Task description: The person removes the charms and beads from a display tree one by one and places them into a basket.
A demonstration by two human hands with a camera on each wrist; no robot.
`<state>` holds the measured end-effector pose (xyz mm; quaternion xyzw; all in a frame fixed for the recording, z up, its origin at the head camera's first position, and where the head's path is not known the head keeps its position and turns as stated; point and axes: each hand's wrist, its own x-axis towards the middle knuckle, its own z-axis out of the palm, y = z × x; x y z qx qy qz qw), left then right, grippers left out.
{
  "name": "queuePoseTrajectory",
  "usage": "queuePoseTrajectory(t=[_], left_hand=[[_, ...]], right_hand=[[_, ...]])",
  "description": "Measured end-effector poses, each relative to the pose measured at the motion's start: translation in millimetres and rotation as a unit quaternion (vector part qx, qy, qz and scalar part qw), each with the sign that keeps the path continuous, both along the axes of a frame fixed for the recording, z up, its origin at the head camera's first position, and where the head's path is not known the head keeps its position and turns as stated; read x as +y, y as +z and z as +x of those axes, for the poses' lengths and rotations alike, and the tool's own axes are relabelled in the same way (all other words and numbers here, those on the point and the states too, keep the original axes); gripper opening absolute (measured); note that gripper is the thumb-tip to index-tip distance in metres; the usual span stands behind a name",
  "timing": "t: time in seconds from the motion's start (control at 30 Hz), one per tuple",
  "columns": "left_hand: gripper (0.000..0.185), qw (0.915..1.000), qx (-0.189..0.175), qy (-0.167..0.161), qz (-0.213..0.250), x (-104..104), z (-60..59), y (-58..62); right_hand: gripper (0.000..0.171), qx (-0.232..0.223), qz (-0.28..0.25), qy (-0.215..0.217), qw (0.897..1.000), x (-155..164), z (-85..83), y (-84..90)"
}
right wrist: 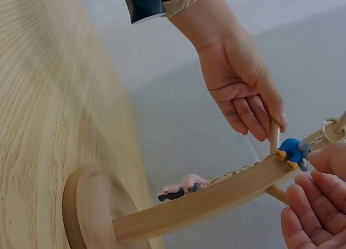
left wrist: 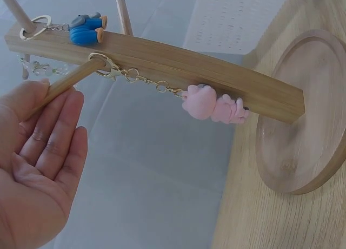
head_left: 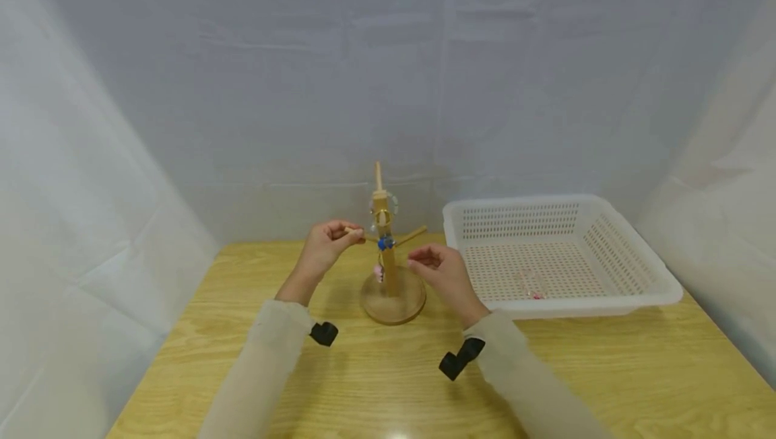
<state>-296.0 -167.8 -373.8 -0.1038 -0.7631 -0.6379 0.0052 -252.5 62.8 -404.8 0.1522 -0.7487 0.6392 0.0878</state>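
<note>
Pinches peg (left wrist: 75, 78) with left hand (head_left: 321, 248); holds nothing in loosely curled right hand (head_left: 446, 275); has pink keychain (left wrist: 200, 102), blue keychain (left wrist: 85, 34) hung; apparently leaves trinket (head_left: 534, 287) in basket (head_left: 570, 308) to hang.

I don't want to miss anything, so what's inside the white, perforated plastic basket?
A small, clear item with a reddish part lies toward the front of the basket, too small to identify. The near rim hides the strip directly behind it.
</note>
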Motion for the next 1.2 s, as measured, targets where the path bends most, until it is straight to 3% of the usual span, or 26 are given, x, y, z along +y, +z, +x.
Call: queuePoseTrajectory(t=[0.07,0.3,0.57,1.2], left_hand=[[0.026,1.0,0.0,0.0,-0.001,0.1,0.0,-0.1],[0.025,1.0,0.007,-0.003,0.003,0.6,0.3,0.1],[0.023,1.0,0.004,0.006,-0.001,0.9,0.2,-0.1],[0.025,0.9999,0.015,0.004,-0.002,0.6,-1.9,-3.7]], right_hand=[[0.014,-0.002,-0.001,-0.005,1.0,-5.1,-2.1,0.1],[0.016,-0.007,-0.001,-0.01,1.0,-17.6,16.9,32.7],[0.019,0.012,-0.01,-0.038,0.999,-26.6,-9.0,4.7],[0.03,0.048,-0.012,-0.089,0.995,-45.9,-14.4,4.6]])
